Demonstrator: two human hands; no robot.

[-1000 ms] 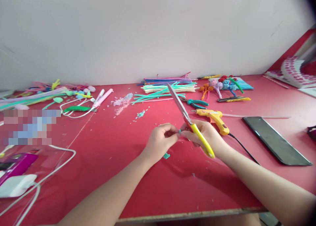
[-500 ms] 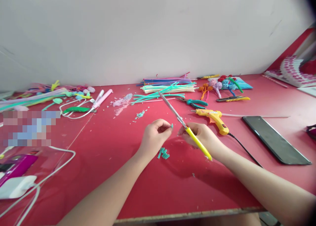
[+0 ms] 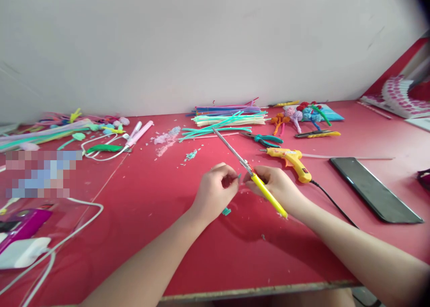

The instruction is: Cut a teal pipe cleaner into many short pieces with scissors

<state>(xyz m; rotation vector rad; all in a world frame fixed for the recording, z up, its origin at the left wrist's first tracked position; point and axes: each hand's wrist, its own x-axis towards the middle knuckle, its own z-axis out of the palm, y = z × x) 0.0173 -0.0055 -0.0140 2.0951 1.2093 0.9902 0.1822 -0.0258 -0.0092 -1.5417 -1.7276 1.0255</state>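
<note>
My right hand [image 3: 275,186] grips yellow-handled scissors [image 3: 250,172], their closed blades pointing up and to the left over the red table [image 3: 174,235]. My left hand [image 3: 217,190] pinches a tiny teal pipe-cleaner piece [image 3: 239,176] at its fingertips, close beside the scissors' pivot. A few short teal cut pieces [image 3: 226,211] lie on the table just under my left hand, partly hidden by it.
A pile of coloured pipe cleaners [image 3: 228,117] lies at the back. Teal pliers [image 3: 267,139] and a yellow glue gun [image 3: 292,160] with its black cord sit right of the scissors. A dark phone [image 3: 374,188] lies further right. Cables, a pink tool and more pipe cleaners crowd the left.
The scissor blades tipped lower and further left. My left hand drew apart from the right half a second ago and has come back to the scissors, covering most of the cut pieces.
</note>
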